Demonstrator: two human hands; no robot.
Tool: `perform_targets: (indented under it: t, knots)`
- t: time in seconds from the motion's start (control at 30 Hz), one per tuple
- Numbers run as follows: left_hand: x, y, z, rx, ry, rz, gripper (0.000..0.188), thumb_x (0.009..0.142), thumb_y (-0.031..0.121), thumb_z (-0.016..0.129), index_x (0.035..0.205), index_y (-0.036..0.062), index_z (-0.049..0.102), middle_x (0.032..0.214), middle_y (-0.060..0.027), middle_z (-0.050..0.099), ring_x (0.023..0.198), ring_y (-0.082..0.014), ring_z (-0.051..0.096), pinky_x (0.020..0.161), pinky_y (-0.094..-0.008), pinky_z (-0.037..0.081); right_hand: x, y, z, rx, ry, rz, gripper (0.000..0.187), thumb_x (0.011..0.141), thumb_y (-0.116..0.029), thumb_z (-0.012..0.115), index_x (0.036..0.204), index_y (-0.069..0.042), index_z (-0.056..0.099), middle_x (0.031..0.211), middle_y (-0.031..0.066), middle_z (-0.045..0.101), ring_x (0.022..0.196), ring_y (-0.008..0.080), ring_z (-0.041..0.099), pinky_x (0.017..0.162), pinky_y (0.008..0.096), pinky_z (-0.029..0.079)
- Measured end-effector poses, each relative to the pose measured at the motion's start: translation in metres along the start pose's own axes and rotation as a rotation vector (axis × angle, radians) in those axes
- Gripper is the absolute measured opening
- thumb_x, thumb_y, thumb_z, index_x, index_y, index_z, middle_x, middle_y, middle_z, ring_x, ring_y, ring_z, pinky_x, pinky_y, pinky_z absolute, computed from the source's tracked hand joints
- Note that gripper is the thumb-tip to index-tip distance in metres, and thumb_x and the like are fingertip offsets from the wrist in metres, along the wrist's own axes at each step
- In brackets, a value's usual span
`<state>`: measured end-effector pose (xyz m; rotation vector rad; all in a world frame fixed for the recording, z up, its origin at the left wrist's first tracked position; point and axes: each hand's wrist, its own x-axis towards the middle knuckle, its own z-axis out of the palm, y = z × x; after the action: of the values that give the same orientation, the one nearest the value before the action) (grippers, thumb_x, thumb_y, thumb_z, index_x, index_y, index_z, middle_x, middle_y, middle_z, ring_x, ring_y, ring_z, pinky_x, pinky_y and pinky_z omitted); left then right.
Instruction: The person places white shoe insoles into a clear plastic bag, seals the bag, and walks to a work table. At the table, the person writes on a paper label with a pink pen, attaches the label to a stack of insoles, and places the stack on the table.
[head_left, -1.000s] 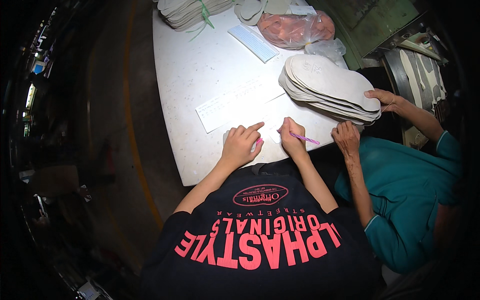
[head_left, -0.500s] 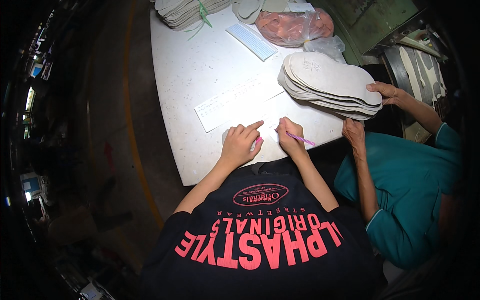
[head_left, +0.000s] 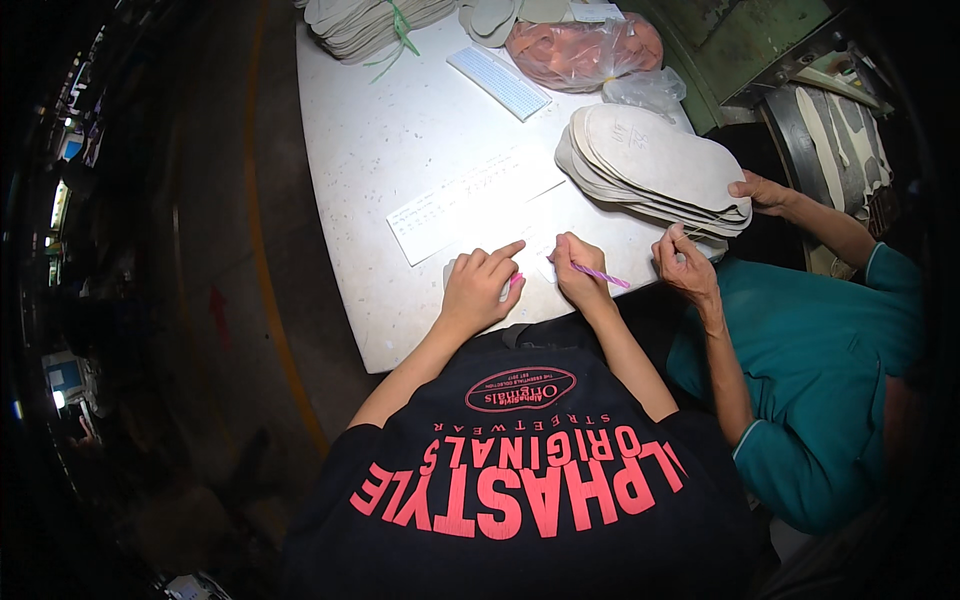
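Gripping the pen [head_left: 608,277] nearside of the inscribed paper [head_left: 465,210], your right hand [head_left: 582,284] seems mid-writing — what remains, and any grip by your left hand [head_left: 479,288], unclear.

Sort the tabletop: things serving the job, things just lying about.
In use:
purple striped pen, right hand
white paper slip nearby
long white handwritten sheet, probably
pale sole-shaped stack, co-worker's hand

Lying about:
blue-and-white rectangular pad
clear orange-filled plastic bag
green-tied grey stack
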<state>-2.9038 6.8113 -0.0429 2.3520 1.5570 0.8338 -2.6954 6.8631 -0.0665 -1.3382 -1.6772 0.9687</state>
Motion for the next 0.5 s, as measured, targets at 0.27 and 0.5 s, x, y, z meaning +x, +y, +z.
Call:
perform_targets:
  t: [0.27,0.5]
  knots:
    - [-0.0004,-0.0002,0.0008,0.002,-0.006,0.002,0.014,0.089,0.019,0.076,0.089,0.0099,0.066,0.136,0.0023,0.072,0.086,-0.0215,0.059,0.080,-0.0367,0.044,0.0011,-0.0011,-0.0015,-0.086,-0.023,-0.021,0.039,0.112,-0.022,0.053,0.083,0.002,0.061,0.067,0.0146,0.063,0.059,0.0228,0.060,0.060,0.0379,0.049]
    - [0.0005,0.0002,-0.0009,0.003,-0.007,0.001,0.013,0.088,0.019,0.076,0.089,0.0098,0.066,0.136,0.0018,0.072,0.086,-0.0215,0.060,0.080,-0.0367,0.045,-0.0045,-0.0052,-0.0034,0.012,0.133,0.078,0.041,0.113,-0.021,0.052,0.081,0.002,0.061,0.065,0.0140,0.061,0.058,0.0210,0.058,0.060,0.0378,0.048]
